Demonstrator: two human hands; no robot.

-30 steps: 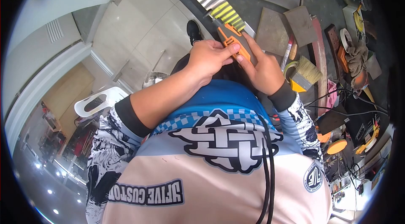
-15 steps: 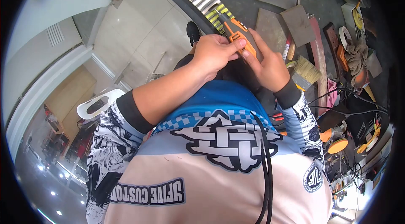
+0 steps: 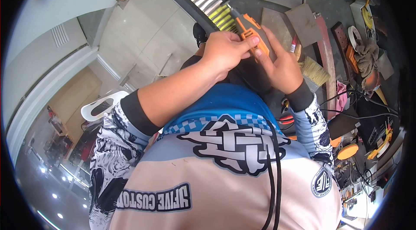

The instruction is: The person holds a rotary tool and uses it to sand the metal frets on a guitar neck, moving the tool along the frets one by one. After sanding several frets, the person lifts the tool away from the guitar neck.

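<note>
The left hand (image 3: 225,52) pinches the orange clip on the grey-and-orange tool (image 3: 253,35), held before the chest above the floor (image 3: 147,35). The right hand (image 3: 281,67) wraps the tool's body from beneath, both hands closed on it. It looks like rigid, light, smooth plastic; the body seems the safest hold. A brush (image 3: 316,71) lies just right.

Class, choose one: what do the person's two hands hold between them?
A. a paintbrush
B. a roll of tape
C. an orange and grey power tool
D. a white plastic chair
C: the left hand and right hand both grip the orange and grey power tool, while the paintbrush lies untouched on the floor beside them.
</note>
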